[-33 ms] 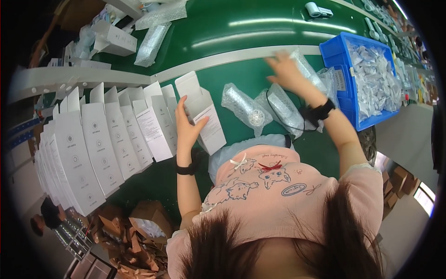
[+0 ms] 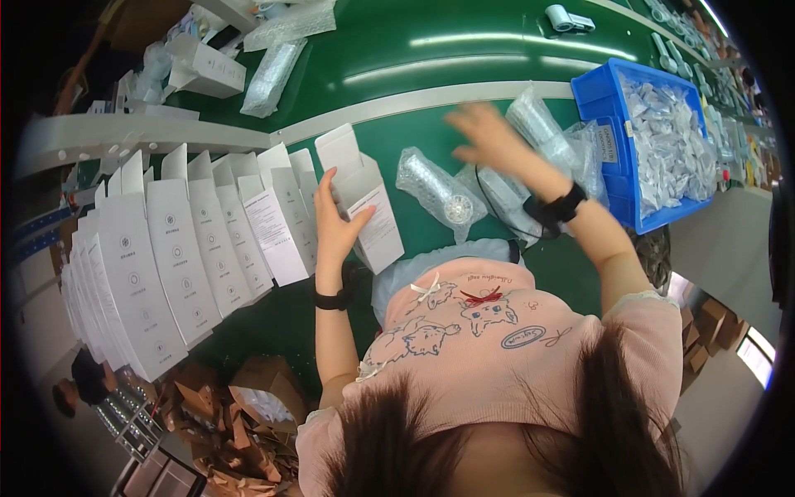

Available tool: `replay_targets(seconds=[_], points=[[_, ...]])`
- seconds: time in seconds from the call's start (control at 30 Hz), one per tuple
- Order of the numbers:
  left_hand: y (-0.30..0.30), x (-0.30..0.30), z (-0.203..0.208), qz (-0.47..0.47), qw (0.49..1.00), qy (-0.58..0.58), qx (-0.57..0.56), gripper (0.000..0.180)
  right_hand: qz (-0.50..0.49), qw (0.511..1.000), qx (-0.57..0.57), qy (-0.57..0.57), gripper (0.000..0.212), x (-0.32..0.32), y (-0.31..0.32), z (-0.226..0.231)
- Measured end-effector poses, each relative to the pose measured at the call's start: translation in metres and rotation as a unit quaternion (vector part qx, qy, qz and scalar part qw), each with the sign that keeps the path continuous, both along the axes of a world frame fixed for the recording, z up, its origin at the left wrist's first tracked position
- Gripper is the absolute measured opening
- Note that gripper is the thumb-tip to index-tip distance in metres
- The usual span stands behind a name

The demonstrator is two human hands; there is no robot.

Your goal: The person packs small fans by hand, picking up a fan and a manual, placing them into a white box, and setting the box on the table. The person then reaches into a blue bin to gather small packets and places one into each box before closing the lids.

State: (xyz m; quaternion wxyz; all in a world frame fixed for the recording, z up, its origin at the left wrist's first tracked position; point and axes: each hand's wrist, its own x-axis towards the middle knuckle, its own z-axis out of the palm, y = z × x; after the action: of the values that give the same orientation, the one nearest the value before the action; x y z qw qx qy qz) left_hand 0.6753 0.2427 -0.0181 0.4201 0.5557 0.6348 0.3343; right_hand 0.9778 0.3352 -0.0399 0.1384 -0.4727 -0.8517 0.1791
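Note:
My left hand (image 2: 334, 225) is wrapped round a white carton (image 2: 381, 242), thumb on its printed face and fingers along its left side. The carton's top flap stands up. Slightly blurred, my right hand (image 2: 490, 139) reaches over the table with fingers apart and nothing in them. Below and left of it lies a bubble-wrapped item (image 2: 426, 184) with a round end. Another bubble-wrapped item (image 2: 507, 195) is partly hidden under my right wrist. A third bubble-wrapped item (image 2: 537, 124) lies just beyond that hand, towards the blue bin.
A row of white cartons (image 2: 178, 257) with raised flaps stands at left. The blue bin (image 2: 609, 161) at right holds many small clear packets. A pale rail (image 2: 397, 103) crosses the green table. A handheld fan-like device (image 2: 568, 18) lies beyond it.
My right hand has moved left, away from the far bubble-wrapped item, uncovering more of it. My left hand stays on the carton.

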Motion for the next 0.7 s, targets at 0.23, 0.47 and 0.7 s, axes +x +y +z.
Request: replay_targets(seconds=[0.23, 0.47, 0.7], points=[[-0.004, 0.004, 0.013, 0.003, 1.000, 0.000, 0.021, 0.078, 0.072, 0.970, -0.080, -0.217, 0.068, -0.075, -0.056, -0.035], [-0.024, -0.012, 0.010, 0.066, 0.997, -0.019, 0.041, 0.079, 0.089, 0.897, -0.109, -0.418, 0.066, -0.071, 0.022, 0.031], [-0.024, -0.007, 0.009, 0.052, 0.997, 0.007, 0.054, 0.080, 0.181, 0.974, 0.130, -0.043, 0.061, -0.271, 0.189, 0.028]])
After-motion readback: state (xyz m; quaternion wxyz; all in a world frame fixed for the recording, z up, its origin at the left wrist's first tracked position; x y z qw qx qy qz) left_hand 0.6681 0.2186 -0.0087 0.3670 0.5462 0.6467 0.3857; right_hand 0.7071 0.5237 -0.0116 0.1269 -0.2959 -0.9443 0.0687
